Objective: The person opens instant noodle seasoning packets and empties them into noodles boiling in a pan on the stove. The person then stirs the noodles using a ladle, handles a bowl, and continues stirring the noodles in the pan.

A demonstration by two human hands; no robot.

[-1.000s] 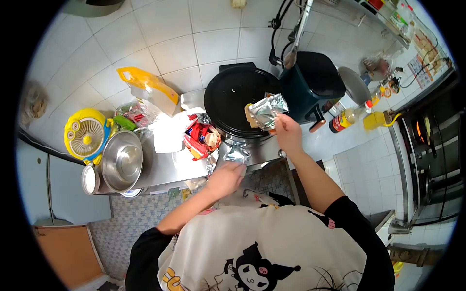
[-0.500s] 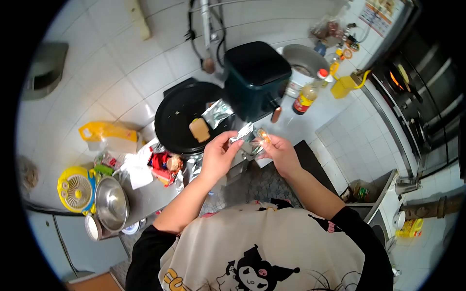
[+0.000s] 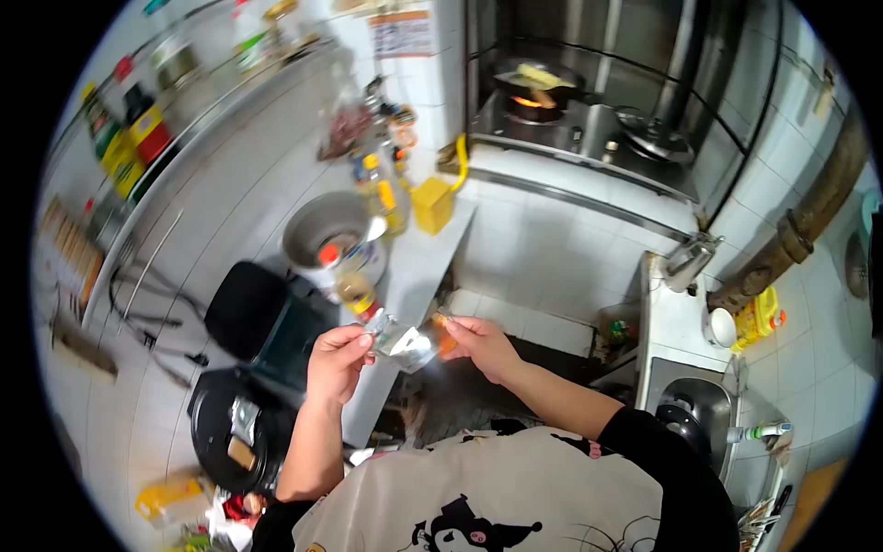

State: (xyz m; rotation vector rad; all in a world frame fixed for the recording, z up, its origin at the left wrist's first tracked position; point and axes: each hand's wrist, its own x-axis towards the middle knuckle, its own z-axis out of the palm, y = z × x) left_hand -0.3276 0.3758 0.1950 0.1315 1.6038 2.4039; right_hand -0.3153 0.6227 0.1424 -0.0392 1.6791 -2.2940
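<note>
Fingers on both sides are closed in a pinch: the left hand (image 3: 336,363) grips one end of a shiny silver wrapper (image 3: 409,350), and the right hand (image 3: 483,350) grips the other, where an orange patch shows at the fingertips. The wrapper is held in the air ahead of the pale printed shirt (image 3: 570,478), its longer way seeming to run side to side, from one pinch to the other. Neither hand is the nearer, since each touches it. With the blur, I can't tell whether it is torn. Just past the left hand stands a red-capped bottle (image 3: 357,293) on the pale counter (image 3: 418,267), a metal pot (image 3: 308,235) beyond it. Off to the left, closer to the left hand than the right, a round black pan (image 3: 210,442) holds a tan, bread-like slice (image 3: 241,454) and a piece of foil (image 3: 244,416). Farther out, ahead and to the right, a flame (image 3: 524,102) glows on the stove (image 3: 593,129).
</note>
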